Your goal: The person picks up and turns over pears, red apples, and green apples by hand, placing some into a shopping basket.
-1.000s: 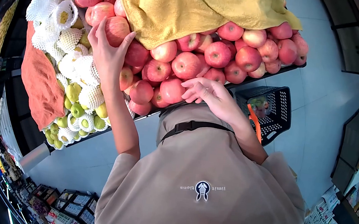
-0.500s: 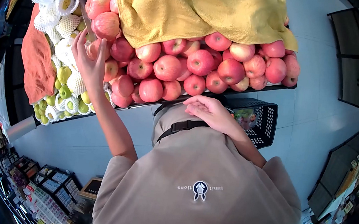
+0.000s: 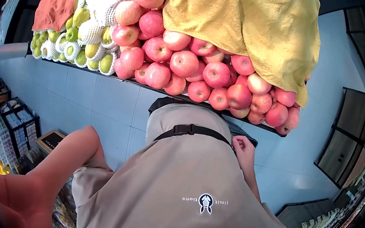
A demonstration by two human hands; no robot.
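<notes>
A person stands facing a fruit stand. The left hand is in the near foreground at lower left, well apart from the stand; its fingertips are out of view, so how far the fingers are open, or what they hold, cannot be told. The right hand is at the person's side, near a dark basket, fingers loosely curled; whether they grip anything is unclear. Red apples lie heaped on the stand, partly under a yellow cloth, with green fruit to their left
</notes>
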